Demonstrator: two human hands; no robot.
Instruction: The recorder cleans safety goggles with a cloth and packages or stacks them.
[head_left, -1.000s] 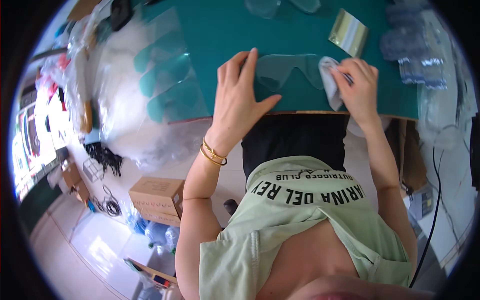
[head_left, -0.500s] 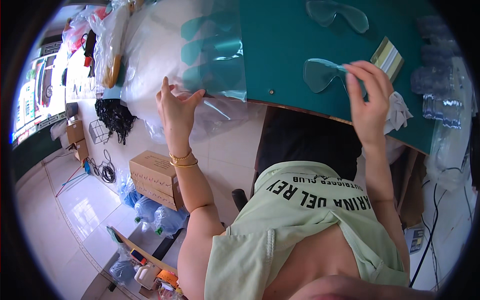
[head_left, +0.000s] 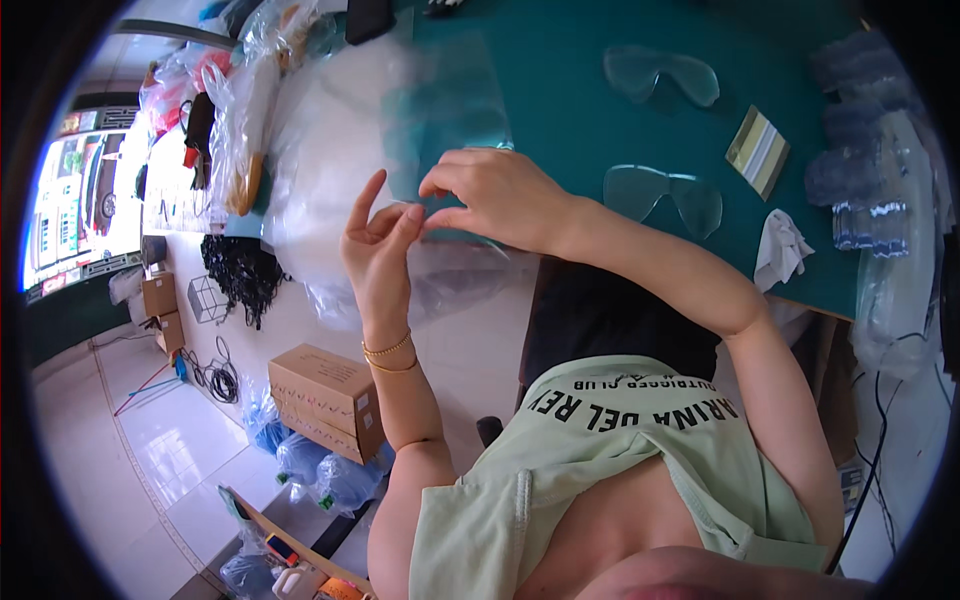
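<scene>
My left hand [head_left: 380,245] is over the front edge of a clear plastic sheet [head_left: 330,130], its thumb drawn in to the bent fingers and one finger pointing up. Reaching across from the right, my right hand [head_left: 495,195] is bent with its thumb and fingertips meeting the left thumb tip. Whatever lies between the fingertips is too small or thin to make out. A clear goggle-shaped lens [head_left: 690,205] rests on the green tabletop [head_left: 560,100] beside my right forearm. Farther back lies a second such lens [head_left: 700,85].
Right of the lenses are a small flat yellowish-and-silver piece [head_left: 757,153] and a crumpled white cloth [head_left: 782,250]. Stacked clear plastic pieces [head_left: 870,225] line the table's right side. Bagged items [head_left: 245,130] crowd the far left. A cardboard box [head_left: 325,400] stands below the table.
My right hand has left the nearer lens and crossed leftward to my left hand. That lens now lies flat on the table. My left thumb has closed in toward the fingers.
</scene>
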